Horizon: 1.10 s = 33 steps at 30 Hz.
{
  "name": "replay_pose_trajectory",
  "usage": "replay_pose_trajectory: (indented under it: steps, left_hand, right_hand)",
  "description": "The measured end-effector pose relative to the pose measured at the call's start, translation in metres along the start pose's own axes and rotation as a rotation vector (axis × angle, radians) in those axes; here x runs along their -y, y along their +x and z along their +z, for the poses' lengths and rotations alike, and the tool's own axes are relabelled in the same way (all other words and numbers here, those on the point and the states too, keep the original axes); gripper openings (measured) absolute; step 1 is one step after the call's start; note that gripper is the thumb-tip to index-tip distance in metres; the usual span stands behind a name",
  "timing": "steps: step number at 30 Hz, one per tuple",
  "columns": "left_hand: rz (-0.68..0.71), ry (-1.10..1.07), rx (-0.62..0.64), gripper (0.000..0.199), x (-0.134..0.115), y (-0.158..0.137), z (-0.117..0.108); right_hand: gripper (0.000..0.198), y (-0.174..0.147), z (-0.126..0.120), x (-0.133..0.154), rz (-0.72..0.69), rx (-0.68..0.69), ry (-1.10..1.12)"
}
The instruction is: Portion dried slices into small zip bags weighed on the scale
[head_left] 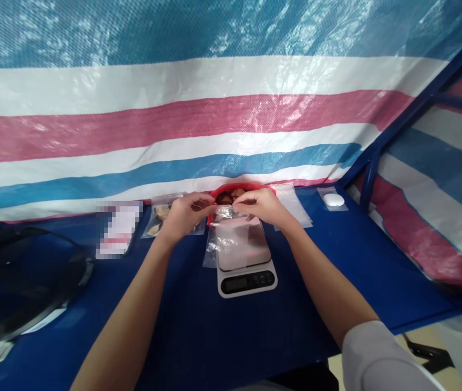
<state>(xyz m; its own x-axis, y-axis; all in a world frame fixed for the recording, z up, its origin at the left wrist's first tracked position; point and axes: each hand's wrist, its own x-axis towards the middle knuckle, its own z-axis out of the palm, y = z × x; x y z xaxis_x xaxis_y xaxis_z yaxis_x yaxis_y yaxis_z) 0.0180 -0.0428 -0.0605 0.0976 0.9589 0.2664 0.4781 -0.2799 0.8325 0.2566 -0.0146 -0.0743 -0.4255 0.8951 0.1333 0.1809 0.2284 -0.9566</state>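
Blue, white and red striped sheeting (198,111) is stretched across the upper half of the head view, above a dark blue counter (190,320). At centre, the mouth of a clear, thin plastic bag (228,234) is pinched in the grip of both left hand (184,214) and right hand (267,205), its body hanging over a white digital scale (257,248). Just behind, brown pieces (225,199) are held in a red, round-rimmed container (251,185). Left of centre, tan chunks (162,212) are already bagged; that portion seems finished. No contents can be made out in the pinched bag, so its opening is judged under way and its filling not yet done. Right of centre, flat translucent bags (296,209) appear unused.
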Motion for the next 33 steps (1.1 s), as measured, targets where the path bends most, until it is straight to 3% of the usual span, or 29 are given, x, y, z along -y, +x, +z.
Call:
replay_pose_trajectory:
  steps: [3, 5, 7, 10, 13, 16, 23, 33]
  left_hand:
    - [0.038, 0.092, -0.108, 0.027, -0.009, -0.002, 0.002]
    - [0.026, 0.105, -0.085, 0.026, -0.015, -0.004, 0.006]
    - [-0.036, 0.092, -0.012, 0.037, -0.018, -0.006, 0.012]
    - [-0.216, -0.065, 0.08, 0.049, -0.016, -0.007, 0.022]
    - [-0.384, -0.318, 0.114, 0.047, -0.01, -0.007, 0.028]
    - [-0.46, -0.455, 0.153, 0.04, -0.009, -0.007, 0.029]
    - [-0.507, -0.53, 0.199, 0.034, -0.011, -0.006, 0.029]
    - [-0.479, -0.558, 0.27, 0.034, -0.012, -0.008, 0.032]
  right_hand:
    - [0.018, 0.001, 0.0, -0.002, -0.053, -0.049, -0.088]
    - [0.016, 0.0, 0.0, -0.001, -0.084, -0.073, -0.141]
    - [0.015, -0.002, 0.001, 0.003, -0.103, -0.088, -0.184]
    - [0.015, -0.005, 0.002, 0.012, -0.14, -0.05, -0.233]
    - [0.015, -0.007, 0.003, 0.017, -0.198, 0.014, -0.261]
    - [0.017, -0.006, 0.005, 0.015, -0.232, 0.055, -0.298]
    - [0.03, -0.004, 0.003, 0.005, -0.091, 0.096, -0.129]
    - [0.025, -0.005, 0.0, 0.007, -0.047, 0.154, -0.147]
